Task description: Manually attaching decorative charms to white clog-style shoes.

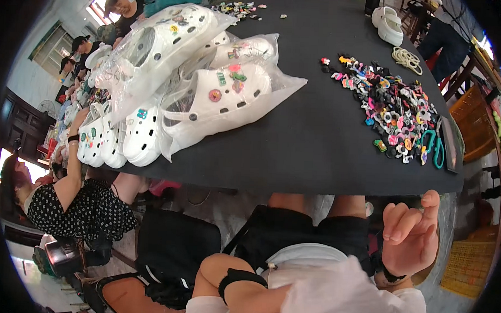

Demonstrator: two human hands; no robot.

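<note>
My right hand [410, 233] is raised just off the near right edge of the table, palm up. Its fingers are loosely bent, one fingertip standing apart, and nothing shows in them. Nearest to it on the tabletop are teal-handled scissors [433, 147] and a heap of colourful shoe charms [395, 109]. My left forearm, with a black band, bends across my body; the left hand is hidden behind a blurred white cloth or sleeve. White clogs in clear bags, one bagged clog [231, 94] in front, are piled at the left, with unbagged clogs [142, 132] beside them.
The black table [295, 153] spans the view in front of me. A white clog [387, 25] and a coil of pale cord [407, 60] lie at its far right. More charms [234, 10] are at the back. A co-worker's hand [80, 118] is by the clogs; other people sit further left.
</note>
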